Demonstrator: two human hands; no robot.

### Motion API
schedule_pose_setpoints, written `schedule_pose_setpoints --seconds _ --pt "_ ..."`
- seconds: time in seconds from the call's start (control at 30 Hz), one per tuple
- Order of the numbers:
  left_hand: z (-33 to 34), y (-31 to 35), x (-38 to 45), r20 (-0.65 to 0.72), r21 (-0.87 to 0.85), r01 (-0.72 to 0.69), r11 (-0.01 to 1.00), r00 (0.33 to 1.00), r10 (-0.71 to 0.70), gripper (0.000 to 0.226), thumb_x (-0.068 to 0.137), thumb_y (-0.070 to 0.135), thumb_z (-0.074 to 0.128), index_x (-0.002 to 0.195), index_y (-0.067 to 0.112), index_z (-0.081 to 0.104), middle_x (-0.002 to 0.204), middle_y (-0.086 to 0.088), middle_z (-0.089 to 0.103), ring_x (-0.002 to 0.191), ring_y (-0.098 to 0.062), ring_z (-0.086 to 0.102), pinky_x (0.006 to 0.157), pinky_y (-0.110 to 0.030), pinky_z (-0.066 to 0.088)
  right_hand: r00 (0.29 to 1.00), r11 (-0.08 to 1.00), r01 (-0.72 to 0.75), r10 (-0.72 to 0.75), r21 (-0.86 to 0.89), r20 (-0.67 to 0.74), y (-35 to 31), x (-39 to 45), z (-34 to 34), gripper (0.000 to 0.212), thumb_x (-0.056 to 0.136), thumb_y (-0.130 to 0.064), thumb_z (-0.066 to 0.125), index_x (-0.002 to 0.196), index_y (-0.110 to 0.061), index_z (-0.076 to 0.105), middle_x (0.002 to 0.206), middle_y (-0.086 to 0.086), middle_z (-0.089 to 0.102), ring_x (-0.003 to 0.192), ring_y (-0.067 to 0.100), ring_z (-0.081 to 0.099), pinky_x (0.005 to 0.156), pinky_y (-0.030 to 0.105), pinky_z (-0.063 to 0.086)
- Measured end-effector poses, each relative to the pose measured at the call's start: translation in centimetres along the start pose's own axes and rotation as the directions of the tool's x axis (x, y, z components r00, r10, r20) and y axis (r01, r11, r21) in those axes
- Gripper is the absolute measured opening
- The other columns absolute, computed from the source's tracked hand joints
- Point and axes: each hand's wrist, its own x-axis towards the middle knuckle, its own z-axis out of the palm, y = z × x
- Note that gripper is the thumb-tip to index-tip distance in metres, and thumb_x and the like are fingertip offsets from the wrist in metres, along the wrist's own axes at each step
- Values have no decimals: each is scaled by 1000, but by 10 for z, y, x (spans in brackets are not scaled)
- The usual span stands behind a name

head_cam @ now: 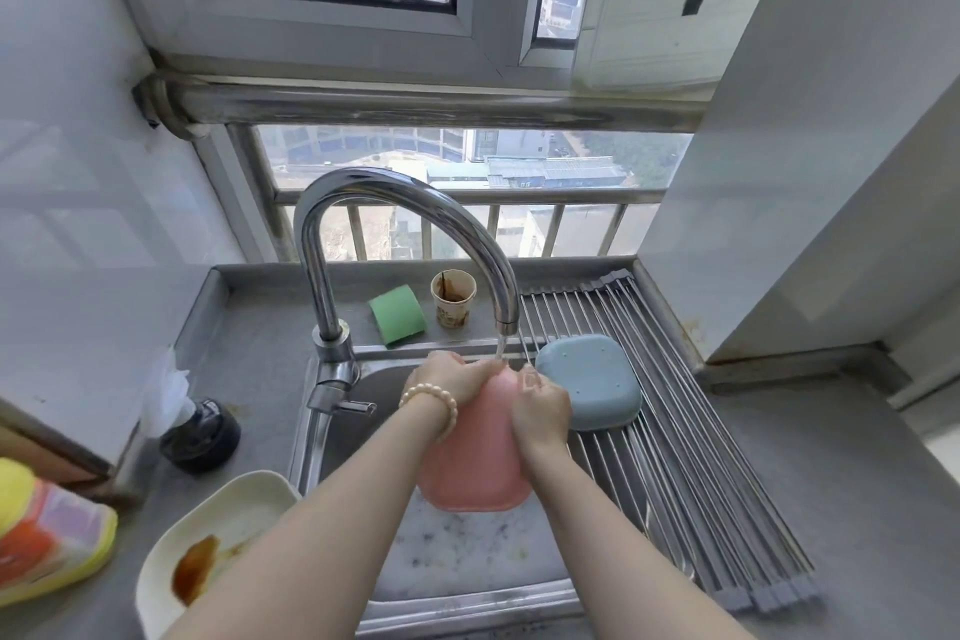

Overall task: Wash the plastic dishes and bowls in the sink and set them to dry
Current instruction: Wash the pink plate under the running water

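Pink dish (470, 457): you hold it upright over the sink (358, 411), top edge under the tap (506, 322) stream so water runs down it
Left hand (457, 377): fingers curled over the top edge, gripping
Right hand (540, 411): clasps the right edge, steadying
Blue dish (589, 382): upside down on the rack (701, 473) so it drains
White dish (218, 535): stained, waiting at the left

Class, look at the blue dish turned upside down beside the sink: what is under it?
The blue dish lies face down on the metal drying rack, whose rods run beneath it and span part of the sink. Whether anything sits inside the dish cannot be seen; its shell covers that space.
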Motion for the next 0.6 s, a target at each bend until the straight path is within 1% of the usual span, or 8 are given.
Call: schedule_pose_setpoints --seconds 0.07,0.17,0.2,0.27,0.33,0.43,0.53,0.6 --pt "-5 1 6 -36 -84 -4 996 999 1 35 80 52 65 68 19 62 78 -9 65 77 -24 57 77 -32 48 999 998 -38 38 43 7 2 1 0 41 101 -17 38 73 -3 63 78 13 63 83 29 56 70 29 36" --pt "-10 -5 9 -48 -205 -47 978 998 38 35 84 40 69 59 17 59 61 -2 58 67 -19 52 69 -30 47 998 995 -60 60 73 7 3 3 -5 43 101 -15 37 60 -9 45 63 4 46 72 21 43 65 30 31" --pt "-11 -9 9 -43 -255 -78 964 997 69 34 85 38 69 60 16 62 60 0 59 66 -17 53 67 -29 46 998 994 -60 59 87 12 2 4 -7 44 101 -14 37 57 -11 40 61 3 43 71 21 41 64 30 30" --pt "-12 -19 5 -69 -356 -151 922 988 135 27 87 34 68 71 13 71 69 -3 66 71 -16 56 74 -31 48 996 991 -91 88 98 30 1 7 -12 45 101 -14 38 56 -12 38 60 0 42 69 20 39 64 30 29" --pt "-8 -27 -4 -129 -430 -193 882 980 151 24 89 32 65 77 14 73 74 -2 68 75 -15 58 75 -31 48 986 979 -160 154 128 57 -1 10 -14 42 101 -15 39 59 -12 42 63 -1 43 65 18 39 64 29 29" --pt "3 -35 -15 -203 -484 -179 856 975 90 29 93 39 58 84 14 68 78 0 66 75 -15 58 75 -31 49 952 931 -301 282 207 116 -7 13 -15 28 98 -18 43 71 -11 49 70 1 46 64 16 39 58 30 32" --pt "11 -43 -20 -216 -492 -63 868 975 -52 40 94 46 51 87 9 65 85 -5 64 81 -22 57 79 -34 46 942 932 -314 283 179 180 -14 20 -16 25 96 -18 51 75 -6 57 78 5 53 71 18 47 63 29 38" --pt "13 -46 -18 -175 -579 45 814 968 -178 45 95 45 47 77 7 62 89 -12 65 87 -28 58 87 -37 48 946 961 -268 247 75 208 -19 26 -14 28 94 -22 54 93 4 65 87 8 59 81 21 52 73 31 42"
